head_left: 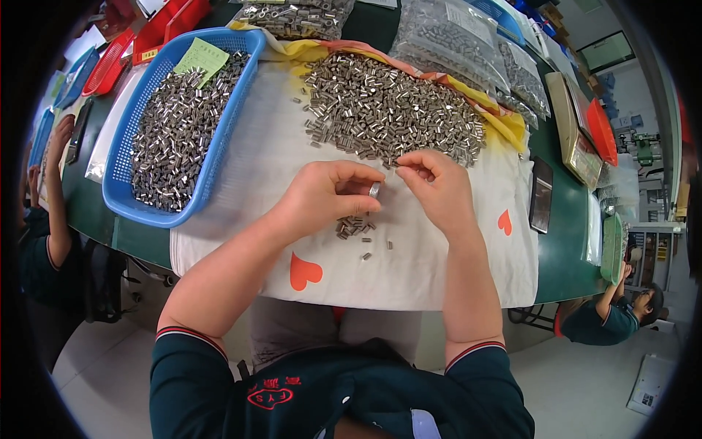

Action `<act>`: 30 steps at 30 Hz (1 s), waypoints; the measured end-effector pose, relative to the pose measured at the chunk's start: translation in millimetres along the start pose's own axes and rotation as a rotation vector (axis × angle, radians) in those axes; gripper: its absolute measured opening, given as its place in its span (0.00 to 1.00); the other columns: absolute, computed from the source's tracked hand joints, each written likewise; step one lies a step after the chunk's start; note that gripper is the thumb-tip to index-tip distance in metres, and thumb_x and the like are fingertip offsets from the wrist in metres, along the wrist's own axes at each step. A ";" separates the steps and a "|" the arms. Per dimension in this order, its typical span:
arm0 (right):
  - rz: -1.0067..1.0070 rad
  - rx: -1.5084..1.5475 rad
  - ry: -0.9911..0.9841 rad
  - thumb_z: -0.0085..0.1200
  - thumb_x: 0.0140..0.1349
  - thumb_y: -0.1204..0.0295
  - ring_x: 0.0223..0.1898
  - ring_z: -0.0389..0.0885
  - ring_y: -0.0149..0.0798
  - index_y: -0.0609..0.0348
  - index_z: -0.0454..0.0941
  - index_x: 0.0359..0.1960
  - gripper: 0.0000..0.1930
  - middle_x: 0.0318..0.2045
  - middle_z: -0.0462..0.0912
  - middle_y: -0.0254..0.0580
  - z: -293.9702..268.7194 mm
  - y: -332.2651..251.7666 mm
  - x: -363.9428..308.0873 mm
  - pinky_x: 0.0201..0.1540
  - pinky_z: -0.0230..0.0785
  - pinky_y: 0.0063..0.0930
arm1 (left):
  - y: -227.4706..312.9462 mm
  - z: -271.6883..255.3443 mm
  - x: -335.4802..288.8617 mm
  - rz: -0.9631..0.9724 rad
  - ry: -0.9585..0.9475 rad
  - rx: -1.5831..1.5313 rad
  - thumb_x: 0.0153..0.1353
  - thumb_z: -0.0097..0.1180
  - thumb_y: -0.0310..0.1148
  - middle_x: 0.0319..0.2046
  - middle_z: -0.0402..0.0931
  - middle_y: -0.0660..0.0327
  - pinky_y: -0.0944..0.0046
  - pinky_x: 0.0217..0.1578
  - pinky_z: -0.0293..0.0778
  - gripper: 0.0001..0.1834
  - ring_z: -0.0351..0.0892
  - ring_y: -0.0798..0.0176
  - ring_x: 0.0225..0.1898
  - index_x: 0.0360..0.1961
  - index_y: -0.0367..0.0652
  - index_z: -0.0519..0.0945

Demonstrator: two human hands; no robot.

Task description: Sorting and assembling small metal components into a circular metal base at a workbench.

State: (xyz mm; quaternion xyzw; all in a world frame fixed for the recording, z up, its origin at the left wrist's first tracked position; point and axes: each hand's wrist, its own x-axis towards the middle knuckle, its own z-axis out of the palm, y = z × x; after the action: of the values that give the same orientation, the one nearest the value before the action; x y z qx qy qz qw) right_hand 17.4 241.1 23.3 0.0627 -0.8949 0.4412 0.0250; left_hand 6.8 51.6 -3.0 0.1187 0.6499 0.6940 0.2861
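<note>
Between the thumb and forefinger of my left hand [333, 194] is a short shiny metal sleeve [374, 190]. My right hand [439, 190] has its thumb and forefinger pinched at the near edge of a big heap of small metal sleeves [391, 106]; what sits in that pinch is too small to make out. Below my left fingers lies a small cluster of sleeves [349, 228], partly covered by the hand. Two loose ones rest nearer to me, one of them a single sleeve [366, 257]. All of this lies on a white cloth [409, 282] with red hearts.
Left of the cloth stands a blue basket [197, 208] filled with sleeves and a yellow-green slip [202, 60]. Bags of metal parts [453, 44] line the back. A dark phone [541, 194] lies at right on the green table [574, 274]. Other people work at both sides.
</note>
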 end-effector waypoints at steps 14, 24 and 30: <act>-0.242 -0.491 0.101 0.53 0.46 0.74 0.33 0.71 0.42 0.57 0.76 0.24 0.03 0.26 0.74 0.40 25.0 6.3 2.0 0.37 0.64 0.35 | 4.6 -2.7 0.9 -0.024 -0.087 -0.150 0.49 0.60 0.23 0.31 0.76 0.66 0.75 0.34 0.70 0.16 0.72 0.76 0.31 0.41 0.39 0.77; 0.007 0.250 -0.105 0.55 0.48 0.78 0.27 0.74 0.28 0.62 0.76 0.26 0.03 0.25 0.77 0.34 -1.6 -16.7 -11.5 0.31 0.67 0.20 | 4.6 -4.5 -0.5 -0.014 -0.067 -0.282 0.50 0.58 0.22 0.32 0.76 0.63 0.74 0.35 0.73 0.16 0.74 0.74 0.34 0.42 0.35 0.74; 0.001 0.197 -0.118 0.54 0.47 0.79 0.27 0.74 0.29 0.62 0.75 0.25 0.03 0.23 0.76 0.35 4.2 -19.4 -11.8 0.30 0.66 0.21 | 1.5 -3.6 1.9 0.015 -0.040 -0.261 0.50 0.58 0.22 0.31 0.76 0.63 0.74 0.34 0.73 0.16 0.75 0.73 0.32 0.43 0.34 0.74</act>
State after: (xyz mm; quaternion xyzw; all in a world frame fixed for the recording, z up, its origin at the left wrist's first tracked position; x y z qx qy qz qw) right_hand 31.7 227.2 34.9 0.0903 -0.8471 0.5226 -0.0343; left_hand 3.0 49.7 -2.4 0.0990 0.5474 0.7723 0.3068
